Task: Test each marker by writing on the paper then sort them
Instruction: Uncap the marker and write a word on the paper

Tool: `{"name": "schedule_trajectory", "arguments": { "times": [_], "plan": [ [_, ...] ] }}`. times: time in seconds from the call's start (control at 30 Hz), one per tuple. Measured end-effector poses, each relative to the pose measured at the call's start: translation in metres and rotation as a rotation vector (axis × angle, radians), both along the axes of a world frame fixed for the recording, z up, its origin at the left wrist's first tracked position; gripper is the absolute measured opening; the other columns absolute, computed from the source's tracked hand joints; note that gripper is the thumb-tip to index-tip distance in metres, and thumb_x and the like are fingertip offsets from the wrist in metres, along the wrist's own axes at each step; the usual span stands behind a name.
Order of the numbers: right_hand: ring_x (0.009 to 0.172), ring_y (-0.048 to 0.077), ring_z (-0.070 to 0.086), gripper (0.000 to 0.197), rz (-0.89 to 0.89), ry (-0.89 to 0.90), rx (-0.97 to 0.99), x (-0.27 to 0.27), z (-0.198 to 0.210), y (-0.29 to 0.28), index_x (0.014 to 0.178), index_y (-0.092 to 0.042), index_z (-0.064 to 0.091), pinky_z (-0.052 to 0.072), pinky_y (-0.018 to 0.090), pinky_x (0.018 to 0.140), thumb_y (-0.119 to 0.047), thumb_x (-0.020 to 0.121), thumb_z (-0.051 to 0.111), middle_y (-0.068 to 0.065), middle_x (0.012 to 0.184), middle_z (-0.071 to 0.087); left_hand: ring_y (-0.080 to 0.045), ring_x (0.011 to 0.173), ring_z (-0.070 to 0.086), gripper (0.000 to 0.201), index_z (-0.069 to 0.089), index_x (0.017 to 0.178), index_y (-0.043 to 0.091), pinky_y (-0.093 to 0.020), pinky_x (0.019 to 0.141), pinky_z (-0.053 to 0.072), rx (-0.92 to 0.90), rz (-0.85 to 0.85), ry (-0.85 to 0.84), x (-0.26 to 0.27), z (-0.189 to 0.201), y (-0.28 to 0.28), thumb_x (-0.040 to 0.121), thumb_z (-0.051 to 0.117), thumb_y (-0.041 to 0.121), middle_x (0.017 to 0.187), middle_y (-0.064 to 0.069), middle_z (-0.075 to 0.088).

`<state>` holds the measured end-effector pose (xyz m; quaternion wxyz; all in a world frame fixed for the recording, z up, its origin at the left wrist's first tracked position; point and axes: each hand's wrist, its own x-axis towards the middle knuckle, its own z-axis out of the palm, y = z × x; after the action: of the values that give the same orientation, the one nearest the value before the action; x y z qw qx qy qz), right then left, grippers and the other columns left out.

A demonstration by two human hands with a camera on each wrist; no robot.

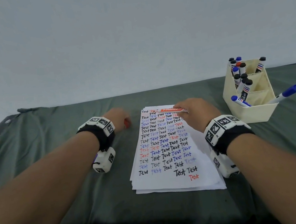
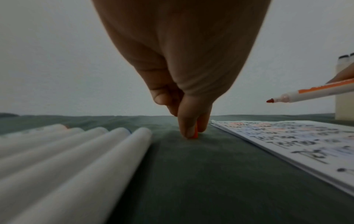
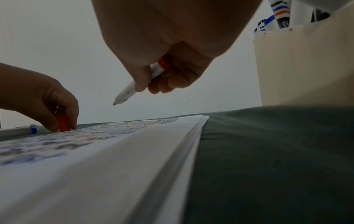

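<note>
My right hand (image 1: pixel 194 111) grips an uncapped red whiteboard marker (image 1: pixel 170 109), which lies level above the far end of the paper stack (image 1: pixel 171 180) with its tip pointing left (image 2: pixel 270 100). The top sheet is covered with "Test" in black, blue and red. My left hand (image 1: pixel 119 119) is on the green cloth left of the paper and pinches the red cap (image 2: pixel 195 131) upright against the cloth (image 3: pixel 62 123). In the right wrist view the marker (image 3: pixel 138 84) slants down from my fingers, above the paper (image 3: pixel 118 151).
A cream divided holder (image 1: pixel 253 111) at the right back holds several capped markers, black, blue and red. Several white markers (image 2: pixel 80 153) lie side by side on the cloth left of my left hand. The green cloth (image 1: pixel 61 194) covers the table; a pale wall stands behind.
</note>
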<state>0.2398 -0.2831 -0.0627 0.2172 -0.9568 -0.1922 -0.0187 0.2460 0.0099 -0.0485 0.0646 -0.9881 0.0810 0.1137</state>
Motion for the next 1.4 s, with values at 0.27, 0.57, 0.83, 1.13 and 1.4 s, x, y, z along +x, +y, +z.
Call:
{"name": "schedule_trajectory", "arguments": {
  "times": [0.27, 0.57, 0.83, 1.13, 1.4],
  "plan": [
    [0.091, 0.022, 0.060, 0.043, 0.023, -0.099, 0.098, 0.000, -0.004, -0.001, 0.142, -0.037, 0.056, 0.046, 0.033, 0.077, -0.016, 0.105, 0.045, -0.003, 0.105, 0.063, -0.027, 0.136, 0.036, 0.054, 0.048, 0.140, 0.040, -0.049, 0.112, 0.033, -0.024, -0.046, -0.272, -0.019, -0.008, -0.025, 0.089, 0.057, 0.055, 0.146, 0.004, 0.046],
    [0.109, 0.025, 0.063, 0.040, -0.019, -0.120, 0.149, 0.001, -0.004, -0.004, 0.139, -0.025, 0.058, 0.050, 0.034, 0.093, -0.014, 0.101, 0.053, 0.005, 0.128, 0.066, -0.027, 0.151, -0.018, 0.105, -0.013, 0.152, 0.048, -0.049, 0.122, -0.002, -0.085, -0.093, 0.188, -0.041, -0.056, -0.062, 0.072, 0.037, 0.093, 0.163, 0.004, -0.024],
    [0.053, 0.010, 0.063, 0.021, -0.310, 0.061, 1.013, 0.017, -0.006, -0.026, 0.089, -0.022, 0.053, 0.050, 0.023, 0.050, -0.037, 0.103, 0.052, -0.003, 0.066, 0.068, -0.025, 0.147, -0.030, 0.108, -0.019, 0.151, 0.048, -0.048, 0.121, -0.012, -0.128, -0.073, 0.250, -0.039, -0.057, -0.064, 0.071, 0.037, 0.094, 0.159, 0.006, -0.034],
    [0.077, 0.019, 0.067, 0.026, -0.397, 0.369, 1.422, 0.022, -0.052, -0.023, 0.096, -0.012, 0.058, 0.058, 0.026, 0.070, 0.007, 0.086, 0.073, 0.009, 0.089, 0.064, -0.026, 0.147, -0.031, 0.109, -0.021, 0.151, 0.047, -0.050, 0.120, -0.013, -0.125, -0.060, 0.269, -0.040, -0.056, -0.067, 0.070, 0.036, 0.094, 0.158, 0.006, -0.036],
    [0.071, 0.017, 0.070, 0.024, -0.356, 0.255, 1.260, 0.023, -0.068, -0.028, 0.089, -0.017, 0.062, 0.057, 0.031, 0.073, -0.014, 0.075, 0.081, 0.000, 0.074, 0.071, -0.024, 0.146, -0.033, 0.111, -0.021, 0.150, 0.049, -0.050, 0.120, -0.014, -0.136, -0.047, 0.284, -0.039, -0.057, -0.066, 0.067, 0.036, 0.097, 0.158, 0.008, -0.037]
  ]
}}
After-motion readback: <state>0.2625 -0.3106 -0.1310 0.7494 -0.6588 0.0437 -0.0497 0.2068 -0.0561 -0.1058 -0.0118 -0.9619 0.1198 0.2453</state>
